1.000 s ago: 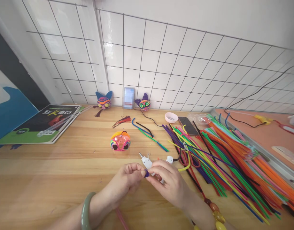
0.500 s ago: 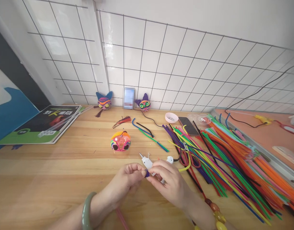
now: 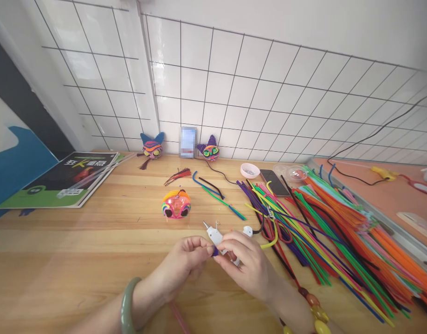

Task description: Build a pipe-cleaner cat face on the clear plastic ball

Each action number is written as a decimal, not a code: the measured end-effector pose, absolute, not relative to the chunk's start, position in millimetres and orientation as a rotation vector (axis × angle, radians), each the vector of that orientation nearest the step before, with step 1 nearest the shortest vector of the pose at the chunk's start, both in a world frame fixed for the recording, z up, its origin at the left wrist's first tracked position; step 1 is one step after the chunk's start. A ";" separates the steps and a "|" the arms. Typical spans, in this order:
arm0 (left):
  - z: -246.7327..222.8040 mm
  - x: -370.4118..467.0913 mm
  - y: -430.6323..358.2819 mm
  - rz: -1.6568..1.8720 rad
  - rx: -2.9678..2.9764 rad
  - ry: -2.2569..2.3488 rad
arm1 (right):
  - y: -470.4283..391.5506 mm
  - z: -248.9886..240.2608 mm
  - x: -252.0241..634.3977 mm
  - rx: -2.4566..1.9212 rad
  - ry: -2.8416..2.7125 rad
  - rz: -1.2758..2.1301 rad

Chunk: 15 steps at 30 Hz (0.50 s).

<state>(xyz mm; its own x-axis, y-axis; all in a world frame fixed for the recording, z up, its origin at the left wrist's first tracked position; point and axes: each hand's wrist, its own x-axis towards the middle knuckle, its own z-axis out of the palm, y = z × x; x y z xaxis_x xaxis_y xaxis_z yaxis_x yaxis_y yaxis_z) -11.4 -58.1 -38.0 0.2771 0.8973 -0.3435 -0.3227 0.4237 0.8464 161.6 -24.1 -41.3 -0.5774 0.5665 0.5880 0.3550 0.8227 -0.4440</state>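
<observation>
Between the fingertips of both hands is a small purple piece (image 3: 215, 251), perhaps of pipe cleaner; its full shape is hidden. My left hand (image 3: 190, 257) pinches it from the left, with a green bangle on the wrist. From the right, my right hand (image 3: 246, 264) grips it with thumb and fingers close together. A white hot glue gun (image 3: 212, 233) lies on the table just behind my hands, partly covered by the right one. Farther back sits a clear ball ornament (image 3: 177, 205) decorated with orange, pink and black pipe cleaners.
Bundles of coloured pipe cleaners (image 3: 325, 227) spread across the right side. Behind them are a pink bowl (image 3: 250, 171) and a dark phone (image 3: 274, 182). Two finished ornaments, one blue-eared (image 3: 152, 147), one purple-eared (image 3: 210, 149), stand by the tiled wall. A book (image 3: 63, 181) lies left.
Both hands keep the purple piece in nearly the same place and grip. The whole view has shifted very slightly.
</observation>
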 end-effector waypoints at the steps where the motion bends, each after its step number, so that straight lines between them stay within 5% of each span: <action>1: -37.7 -11.3 -57.8 0.925 0.730 0.949 | -23.9 -41.4 161.5 -0.670 -2.238 0.356; 15: -36.7 -11.2 -57.8 0.904 0.684 0.955 | -24.8 -40.2 160.5 -0.698 -2.258 0.388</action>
